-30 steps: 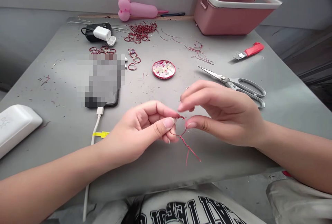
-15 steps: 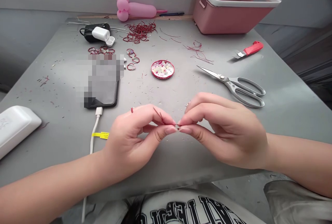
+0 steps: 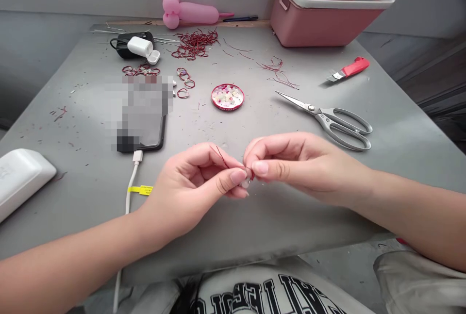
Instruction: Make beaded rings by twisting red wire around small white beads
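Note:
My left hand (image 3: 198, 185) pinches a thin dark red cord (image 3: 221, 156) between thumb and forefinger, its loose ends sticking up above the finger. Pale, glassy beads (image 3: 246, 182) show just under the fingertips, partly covered. From the right, my right hand (image 3: 294, 166) meets it, thumb and forefinger closed on the same cord, a bit of red showing at the fingertips. Beyond both hands sits a round red-rimmed lid (image 3: 228, 107) with pastel beads in it.
Scissors (image 3: 320, 113) and a red utility knife (image 3: 351, 69) lie at the right. A pink bin (image 3: 309, 25) stands behind. At left are a phone (image 3: 145, 132) on a white cable (image 3: 133, 180), finished-looking cord rings (image 3: 183, 93), a heap of red cord (image 3: 196, 43) and a pink balloon (image 3: 198, 13).
My right hand has turned and its fingers have curled in closer to the left fingertips. The pale beads now show below the left thumb.

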### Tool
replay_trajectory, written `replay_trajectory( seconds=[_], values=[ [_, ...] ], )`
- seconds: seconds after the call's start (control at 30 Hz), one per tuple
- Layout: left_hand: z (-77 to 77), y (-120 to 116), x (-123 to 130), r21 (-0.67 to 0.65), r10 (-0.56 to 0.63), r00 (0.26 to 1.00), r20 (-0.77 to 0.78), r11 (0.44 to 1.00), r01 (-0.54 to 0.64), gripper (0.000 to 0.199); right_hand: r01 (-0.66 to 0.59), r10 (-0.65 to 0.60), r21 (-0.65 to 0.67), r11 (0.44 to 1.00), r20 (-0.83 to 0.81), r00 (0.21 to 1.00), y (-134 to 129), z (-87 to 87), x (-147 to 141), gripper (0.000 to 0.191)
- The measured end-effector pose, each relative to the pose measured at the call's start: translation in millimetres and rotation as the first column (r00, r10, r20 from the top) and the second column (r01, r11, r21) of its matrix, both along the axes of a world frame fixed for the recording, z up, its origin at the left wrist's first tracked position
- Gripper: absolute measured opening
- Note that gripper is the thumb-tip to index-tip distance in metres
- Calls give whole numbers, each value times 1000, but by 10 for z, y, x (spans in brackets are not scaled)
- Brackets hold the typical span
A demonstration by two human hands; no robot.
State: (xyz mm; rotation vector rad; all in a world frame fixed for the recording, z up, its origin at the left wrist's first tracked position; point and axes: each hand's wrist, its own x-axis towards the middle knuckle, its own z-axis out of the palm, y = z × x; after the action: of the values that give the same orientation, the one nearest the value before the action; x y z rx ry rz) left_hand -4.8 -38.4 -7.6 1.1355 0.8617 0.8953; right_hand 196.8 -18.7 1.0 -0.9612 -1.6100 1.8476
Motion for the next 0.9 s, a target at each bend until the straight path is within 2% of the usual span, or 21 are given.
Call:
replay_trajectory(
  seconds=[0.03,0.1,0.17,0.2,0.27,0.4,0.47,0.5,0.57,0.6,0.7,0.8,0.9],
  values=[
    [-5,10,-4,-42,16,1000,21,999,-15,7,41,-51,99,994,97,994,34,40,26,20],
    [-10,28,-13,-111,53,997,57,993,-47,7,134,-208,330,934,200,957,84,118,70,19],
    [-9,39,-21,-158,76,995,62,985,-65,9,179,-311,491,853,200,929,90,165,85,16],
    [-8,41,-25,-173,76,995,57,983,-65,10,181,-321,531,828,184,929,76,171,80,14],
    [-9,40,-31,-178,51,998,46,983,-42,10,155,-276,538,829,152,949,25,149,48,10],
    [-36,38,-28,-58,-11,999,30,998,13,9,86,-143,372,924,126,982,-64,54,-27,13],
    [-50,41,-25,25,-25,1000,16,999,24,10,87,-140,383,920,112,984,-73,24,-39,10],
    [-51,41,-25,66,-26,1000,1,997,26,11,91,-155,439,894,114,981,-72,17,-39,9],
    [-43,32,-34,143,-44,998,-51,988,51,6,71,-200,607,791,147,969,-69,15,-32,7],
    [-33,22,-42,183,-65,994,-82,980,79,2,43,-225,690,722,175,959,-73,17,-29,7],
    [-3,-16,-72,281,-122,973,-197,944,175,8,-54,-299,860,508,234,925,-109,16,-32,13],
    [5,-38,-88,312,-88,939,-334,929,198,17,-98,-367,937,335,226,902,-161,-5,-45,13],
    [-11,-30,-83,299,-115,921,-372,925,237,25,-125,-411,968,218,207,888,-187,-36,-45,15]
  ],
)
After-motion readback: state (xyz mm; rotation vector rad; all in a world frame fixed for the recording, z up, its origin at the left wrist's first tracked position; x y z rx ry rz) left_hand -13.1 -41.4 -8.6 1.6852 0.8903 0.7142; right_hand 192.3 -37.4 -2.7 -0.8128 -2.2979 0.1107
